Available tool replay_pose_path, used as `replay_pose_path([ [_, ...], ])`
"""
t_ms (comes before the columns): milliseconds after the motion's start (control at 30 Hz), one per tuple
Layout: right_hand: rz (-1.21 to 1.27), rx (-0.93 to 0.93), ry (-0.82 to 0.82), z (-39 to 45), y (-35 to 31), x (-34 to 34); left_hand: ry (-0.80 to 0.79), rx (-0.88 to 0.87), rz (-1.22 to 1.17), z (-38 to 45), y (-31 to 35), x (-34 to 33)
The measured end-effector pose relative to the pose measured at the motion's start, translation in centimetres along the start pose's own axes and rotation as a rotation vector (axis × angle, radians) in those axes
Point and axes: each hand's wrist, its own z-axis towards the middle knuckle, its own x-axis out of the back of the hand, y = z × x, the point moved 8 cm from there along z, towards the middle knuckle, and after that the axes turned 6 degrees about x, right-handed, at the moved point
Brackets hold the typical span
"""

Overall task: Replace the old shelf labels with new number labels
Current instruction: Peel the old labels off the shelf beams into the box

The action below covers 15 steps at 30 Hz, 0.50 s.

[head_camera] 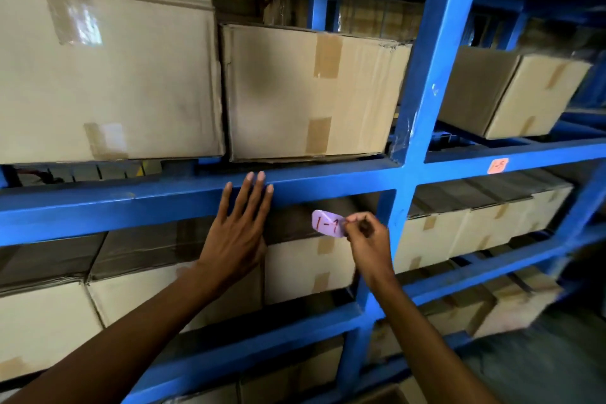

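Note:
My right hand point(367, 233) pinches a small pink paper label point(326, 222) with a red handwritten number, held in the air just below the blue shelf beam point(131, 207). My left hand point(241, 226) lies flat against the front of that beam, fingers spread and pointing up, a little to the left of the label. An orange label point(497, 166) with handwriting is stuck on the beam of the bay to the right.
A blue steel upright point(426, 75) splits the rack into bays. Taped cardboard boxes point(311, 92) fill the shelf above the beam, and more boxes point(308, 262) sit on the shelves below and in the right bay.

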Motion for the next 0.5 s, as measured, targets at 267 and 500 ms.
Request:
replay_pose_path([
  [267, -0.066, -0.255, 0.066, 1.0, 10.0, 13.1, -0.018, -0.176, -0.056, 4.9, 15.3, -2.4],
  [500, -0.161, -0.510, -0.108, 1.9, 20.5, 21.7, -0.156, -0.322, 0.121, 6.7, 28.3, -9.3],
])
